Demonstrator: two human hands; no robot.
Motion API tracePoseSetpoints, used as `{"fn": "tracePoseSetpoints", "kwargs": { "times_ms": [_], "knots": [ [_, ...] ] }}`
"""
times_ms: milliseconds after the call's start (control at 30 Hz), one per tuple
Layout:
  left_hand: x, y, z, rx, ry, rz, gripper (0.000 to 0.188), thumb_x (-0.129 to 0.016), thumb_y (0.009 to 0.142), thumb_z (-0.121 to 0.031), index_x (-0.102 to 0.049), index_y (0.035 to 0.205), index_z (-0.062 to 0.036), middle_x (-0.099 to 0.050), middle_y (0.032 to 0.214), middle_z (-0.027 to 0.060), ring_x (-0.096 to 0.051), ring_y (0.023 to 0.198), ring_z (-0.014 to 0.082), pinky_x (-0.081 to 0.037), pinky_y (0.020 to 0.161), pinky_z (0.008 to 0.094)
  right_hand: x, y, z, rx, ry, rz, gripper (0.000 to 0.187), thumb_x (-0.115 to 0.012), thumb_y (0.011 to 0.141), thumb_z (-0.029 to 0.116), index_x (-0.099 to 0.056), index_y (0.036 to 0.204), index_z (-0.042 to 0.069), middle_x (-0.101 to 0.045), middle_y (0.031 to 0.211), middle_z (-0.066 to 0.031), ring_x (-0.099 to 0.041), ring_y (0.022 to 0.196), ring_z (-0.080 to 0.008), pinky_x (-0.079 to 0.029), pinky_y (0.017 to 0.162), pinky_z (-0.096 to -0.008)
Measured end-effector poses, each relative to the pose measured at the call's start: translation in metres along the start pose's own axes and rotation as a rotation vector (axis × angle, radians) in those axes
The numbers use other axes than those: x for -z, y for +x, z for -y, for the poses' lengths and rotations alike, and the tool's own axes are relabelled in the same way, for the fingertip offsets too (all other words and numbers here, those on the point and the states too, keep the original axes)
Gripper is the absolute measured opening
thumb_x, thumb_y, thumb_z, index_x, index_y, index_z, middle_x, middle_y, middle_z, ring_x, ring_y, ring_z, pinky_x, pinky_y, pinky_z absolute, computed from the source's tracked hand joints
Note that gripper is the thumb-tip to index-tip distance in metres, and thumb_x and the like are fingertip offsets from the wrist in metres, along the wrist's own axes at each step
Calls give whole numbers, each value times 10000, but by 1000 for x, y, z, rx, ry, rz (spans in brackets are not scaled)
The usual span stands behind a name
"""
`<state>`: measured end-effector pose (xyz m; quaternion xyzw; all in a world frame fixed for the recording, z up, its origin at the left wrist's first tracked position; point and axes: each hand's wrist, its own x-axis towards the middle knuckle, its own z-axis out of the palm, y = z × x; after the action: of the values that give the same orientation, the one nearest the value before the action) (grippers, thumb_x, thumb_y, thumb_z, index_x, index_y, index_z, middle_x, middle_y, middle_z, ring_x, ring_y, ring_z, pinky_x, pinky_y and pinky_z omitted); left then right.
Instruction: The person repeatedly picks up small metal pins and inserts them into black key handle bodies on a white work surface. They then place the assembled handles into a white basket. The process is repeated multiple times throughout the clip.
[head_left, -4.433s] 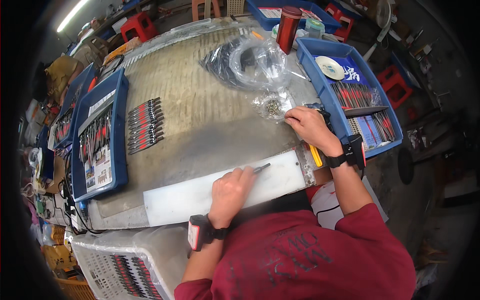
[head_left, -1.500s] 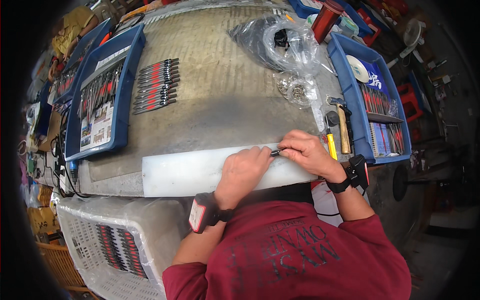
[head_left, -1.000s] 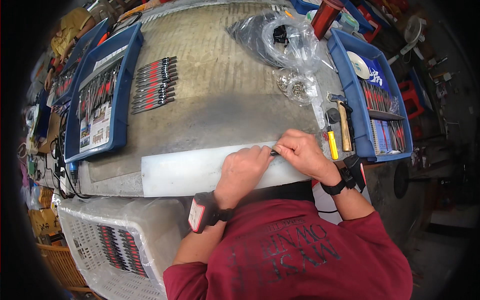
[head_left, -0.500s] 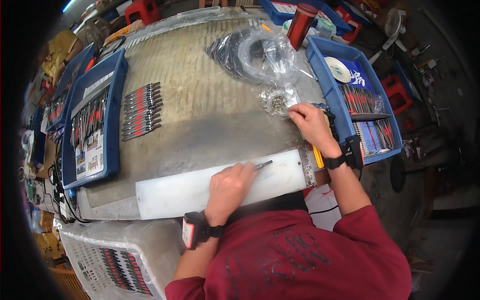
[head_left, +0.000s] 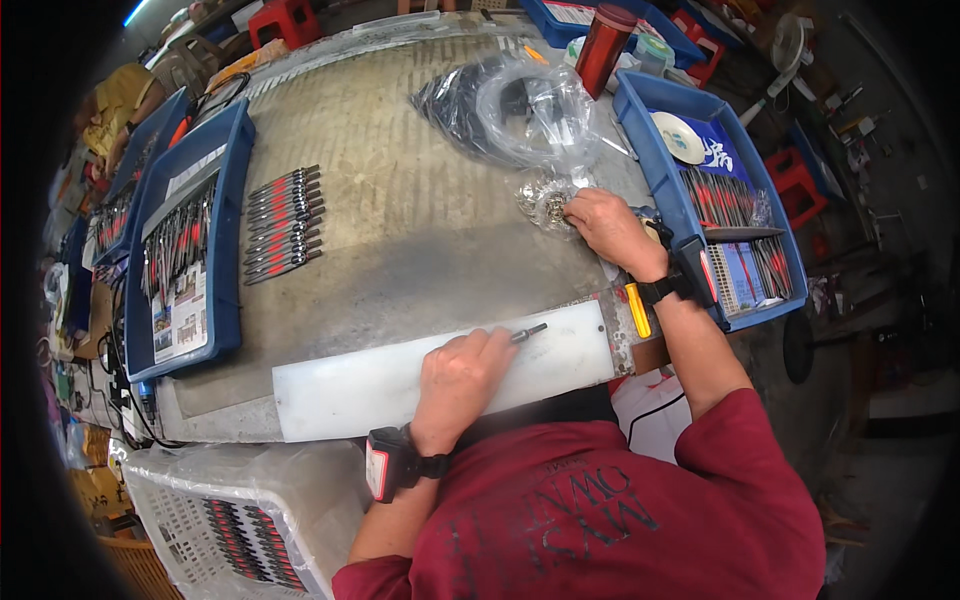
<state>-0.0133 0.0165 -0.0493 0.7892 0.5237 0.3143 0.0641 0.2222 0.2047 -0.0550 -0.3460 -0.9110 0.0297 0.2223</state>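
My left hand [head_left: 463, 382] is closed around a slim pen-like tool [head_left: 529, 333], resting over a white board [head_left: 350, 385] at the table's near edge. Only the tool's dark grey end shows past my fingers. Farther right, my right hand [head_left: 614, 236] reaches into a clear plastic bag [head_left: 530, 190] that lies spread on the table. Its fingers are pinched together among small brass-coloured metal pieces [head_left: 552, 207]; whatever is between the fingertips is hidden. A neat row of black-and-red pen-like tools [head_left: 285, 225] lies on the table's left part.
Blue trays of similar tools stand on the left [head_left: 230, 240] and right [head_left: 690, 270]. A yellow-handled tool [head_left: 637, 310] lies by the board's right end. Farther back are a coil of clear tubing in plastic [head_left: 490, 105] and a red tumbler [head_left: 604, 50]. A white basket [head_left: 180, 510] sits lower left.
My right hand has moved slightly left and its fingers now reach among the small metal pieces. The left hand and its tool stay almost where they were.
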Motion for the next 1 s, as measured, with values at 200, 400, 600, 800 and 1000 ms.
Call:
{"fn": "tracePoseSetpoints", "kwargs": {
  "times_ms": [200, 400, 600, 800, 1000],
  "knots": [
    [0, 0, 0, 0, -14, -11, 197, -717, 758, -161, -575, 872, -84, -508, 633, 59, -553, 550, 240, -443, 487, 361, 1, 2, 2, 41, -86, 43, 44, -590, 785, 43, -564, 794, 9, -553, 769, -151, -559, 782, -338, -455, 701, -426],
    [1, -1, 0, -16, -15, -3, 180, -703, 770, -150, -561, 851, -75, -495, 620, 69, -552, 556, 245, -443, 493, 368, 5, 0, 5, -54, -87, 61, 82, -587, 818, 82, -559, 835, 7, -564, 833, -164, -546, 820, -361, -439, 724, -439],
    [2, -1, -1, -6, -12, 7, 132, -646, 804, -154, -534, 820, -86, -507, 654, 75, -567, 574, 253, -462, 488, 380, 25, -6, 32, -249, 170, 39, 144, -538, 866, 135, -552, 856, -8, -563, 837, -187, -546, 807, -366, -433, 724, -416],
    [1, -1, -1, -14, -10, -11, 171, -689, 786, -156, -547, 840, -78, -490, 628, 65, -554, 555, 239, -442, 483, 367, 45, -27, 85, -319, 529, 178, 163, -517, 874, 152, -541, 870, -9, -537, 815, -173, -537, 775, -333, -428, 694, -393],
    [0, -2, -1, -40, 21, -19, 178, -657, 795, -167, -503, 792, -77, -488, 640, 72, -556, 569, 240, -451, 484, 371, 31, -42, 120, -116, 437, 205, 139, -551, 875, 126, -541, 850, -10, -542, 797, -158, -549, 762, -334, -437, 672, -385]
  ]
}}
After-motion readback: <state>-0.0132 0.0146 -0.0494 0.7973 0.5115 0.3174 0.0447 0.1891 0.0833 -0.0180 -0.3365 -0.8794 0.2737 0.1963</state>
